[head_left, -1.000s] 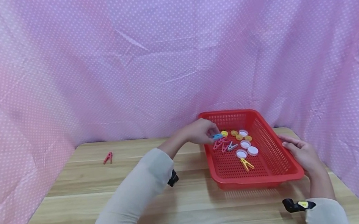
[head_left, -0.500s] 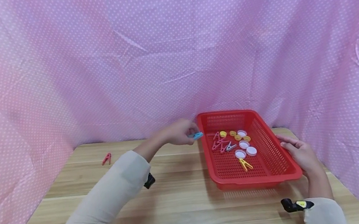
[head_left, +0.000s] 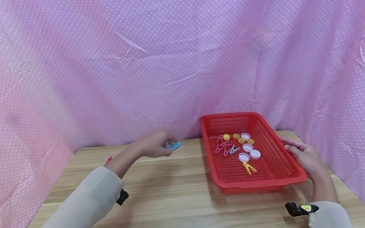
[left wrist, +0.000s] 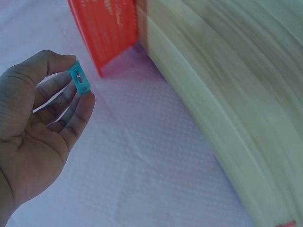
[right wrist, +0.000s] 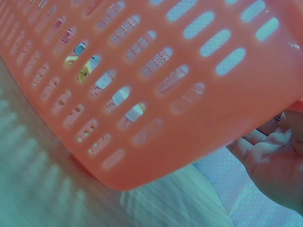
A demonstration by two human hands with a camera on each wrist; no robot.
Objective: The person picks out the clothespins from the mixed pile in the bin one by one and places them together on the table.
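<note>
Two hands are in view: the left hand (head_left: 156, 144) pinches a blue clothespin (head_left: 174, 146) between thumb and fingers, while the right hand (head_left: 308, 157) holds the right-side rim of a red basket (head_left: 259, 184). Half a second ago the blue clothespin was just beside the basket's left rim; now that pinch has travelled leftward and hangs above the table (head_left: 189, 210), well apart from the basket. The right hand's hold stays put. A pink clothespin (head_left: 108, 160) on the table, left of the pinch and earlier in full view, is now partly hidden behind the left wrist.

The pinched clip is slim plastic. The basket has rounded corners, slotted walls and a perforated floor; inside it, between the two grips, lie several other pink clothespins (head_left: 227, 151), a grey one (head_left: 234, 149), a yellow one (head_left: 249, 167), round white caps (head_left: 255, 154) and smaller yellow caps (head_left: 241, 140). Pale wood grain runs beneath both hands, and a pink cloth (head_left: 163, 74) with white dots hangs in creases behind them.

The table's far edge runs just behind the left hand. A wide stretch of wood separates the pinched clip from the basket's left rim. The right hand has narrower room, between its rim and the cloth on its right.
</note>
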